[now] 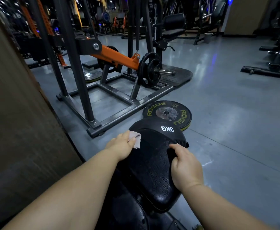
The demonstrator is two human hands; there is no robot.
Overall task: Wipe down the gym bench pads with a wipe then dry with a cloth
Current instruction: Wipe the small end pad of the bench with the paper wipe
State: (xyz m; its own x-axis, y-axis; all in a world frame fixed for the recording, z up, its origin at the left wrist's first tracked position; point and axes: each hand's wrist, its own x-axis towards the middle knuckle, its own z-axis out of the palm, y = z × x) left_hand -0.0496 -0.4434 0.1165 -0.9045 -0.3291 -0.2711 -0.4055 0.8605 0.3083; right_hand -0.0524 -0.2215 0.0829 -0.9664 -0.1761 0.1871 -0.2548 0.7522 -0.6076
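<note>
Pad: black, cracked surface, centre foreground; "3KG" printed at its far end.
Wipe: pale, crumpled, touching the pad's far left edge.
Left hand: fingers curled round the wipe, holding it against the pad.
Right hand: fingers curled, gripping the pad's right edge.
Weight plate: marked "ROGUE", flat on the grey floor, just beyond the pad.
Machine: dark frame, orange arm, plates loaded; farther back, left of centre.
</note>
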